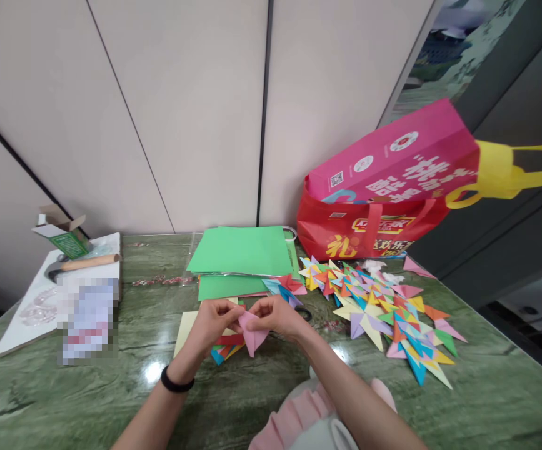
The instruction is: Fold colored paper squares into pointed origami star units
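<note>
Between my two hands is a folded pink paper piece (pixel 253 337), its pointed end hanging down. My left hand (pixel 217 322) pinches its upper left side, and my right hand (pixel 275 315) grips it from the right with thumb and fingers. Just beneath lie folded papers in blue, orange and red (pixel 224 353), partly hidden by the hands, and a pale yellow sheet (pixel 184 328) shows beside my left wrist. Behind the hands, red and blue folded pieces (pixel 289 287) rest against a stack of green paper (pixel 242 253).
Many colourful folded paper stars (pixel 383 306) spread over the right of the green table (pixel 130 400). A red bag (pixel 359 231) holding a pink box (pixel 392 153) stands behind them. At left are a white board (pixel 22 325), a wooden-handled tool (pixel 90 262) and a small green box (pixel 69 244).
</note>
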Demonstrator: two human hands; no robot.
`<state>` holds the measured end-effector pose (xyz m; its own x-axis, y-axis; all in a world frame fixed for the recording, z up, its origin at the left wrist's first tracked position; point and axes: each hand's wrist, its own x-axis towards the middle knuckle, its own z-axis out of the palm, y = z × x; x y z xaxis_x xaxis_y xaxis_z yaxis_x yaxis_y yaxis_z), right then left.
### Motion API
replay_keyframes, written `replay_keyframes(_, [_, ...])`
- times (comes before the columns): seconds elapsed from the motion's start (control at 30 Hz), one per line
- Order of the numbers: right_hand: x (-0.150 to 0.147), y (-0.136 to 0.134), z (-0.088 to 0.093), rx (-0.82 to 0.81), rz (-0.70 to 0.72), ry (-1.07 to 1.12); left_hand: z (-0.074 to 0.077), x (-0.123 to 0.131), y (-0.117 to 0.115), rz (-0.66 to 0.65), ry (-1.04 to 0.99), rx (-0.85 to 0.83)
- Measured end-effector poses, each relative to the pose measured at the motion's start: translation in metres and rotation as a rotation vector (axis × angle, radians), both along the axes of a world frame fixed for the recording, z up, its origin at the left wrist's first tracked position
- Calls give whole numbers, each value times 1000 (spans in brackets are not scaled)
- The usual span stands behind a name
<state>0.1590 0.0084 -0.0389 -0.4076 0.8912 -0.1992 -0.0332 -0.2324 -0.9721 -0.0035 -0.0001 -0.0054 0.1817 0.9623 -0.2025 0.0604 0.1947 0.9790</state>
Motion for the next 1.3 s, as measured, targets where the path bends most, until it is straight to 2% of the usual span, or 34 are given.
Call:
replay_keyframes(0.23, [0, 0, 4, 11, 22, -4, -2, 0, 1, -8, 34, 40])
replay_keyframes(0.43, [0, 3, -2, 143, -31, -99, -4, -2, 2, 6, 60, 46])
replay_keyframes(0.67, [-1, 3, -4, 216, -43, -147, -3, 1, 1, 14, 48, -4])
replay_keyframes(0.87, [0, 3, -2, 195, -74, -129, -1, 3, 0, 15, 18, -8])
replay_keyframes(1.17, [-7, 0, 3, 159, -142, -69, 0, 6, -3, 31, 37, 92])
replay_keyframes(1.3, [-7, 1, 5, 132, -175, -112, 3, -4, 3, 97, 51, 84])
